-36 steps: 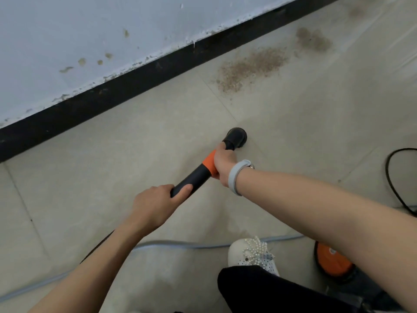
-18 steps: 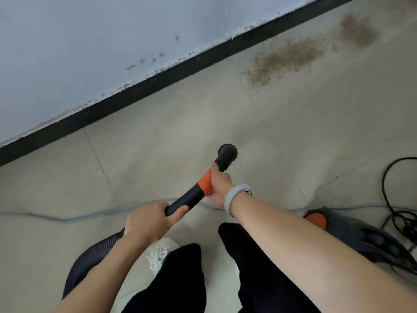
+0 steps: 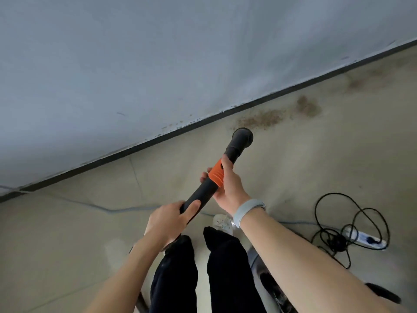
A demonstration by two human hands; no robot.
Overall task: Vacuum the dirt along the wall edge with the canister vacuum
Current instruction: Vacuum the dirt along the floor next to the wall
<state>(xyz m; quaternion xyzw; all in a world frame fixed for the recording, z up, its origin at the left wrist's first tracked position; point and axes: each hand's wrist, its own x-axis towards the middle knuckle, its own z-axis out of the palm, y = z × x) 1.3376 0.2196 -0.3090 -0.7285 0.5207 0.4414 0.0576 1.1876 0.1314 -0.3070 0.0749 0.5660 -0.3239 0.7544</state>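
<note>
Both hands hold the vacuum's black wand (image 3: 204, 192), which points up and to the right. My left hand (image 3: 168, 219) grips its lower end. My right hand (image 3: 228, 186), with a grey wristband, grips it at the orange collar (image 3: 216, 175). The round black nozzle (image 3: 242, 137) sits at the near left end of a streak of brown dirt (image 3: 261, 119) lying on the floor beside the black skirting (image 3: 203, 122). A second brown patch (image 3: 308, 107) lies further right along the wall. Part of the canister (image 3: 268, 283) shows at the bottom, behind my right forearm.
A pale wall (image 3: 158, 64) fills the upper view. A tangled black cable (image 3: 338, 231) and a white power strip (image 3: 363, 239) lie on the floor at right. A thin grey cord (image 3: 101, 207) crosses the tiles at left. My legs in dark trousers (image 3: 203, 267) stand below the hands.
The view has lifted and pulled back, so more wall shows. The wand has swung forward and the nozzle has reached the near end of the dirt streak. Both hands keep their grip.
</note>
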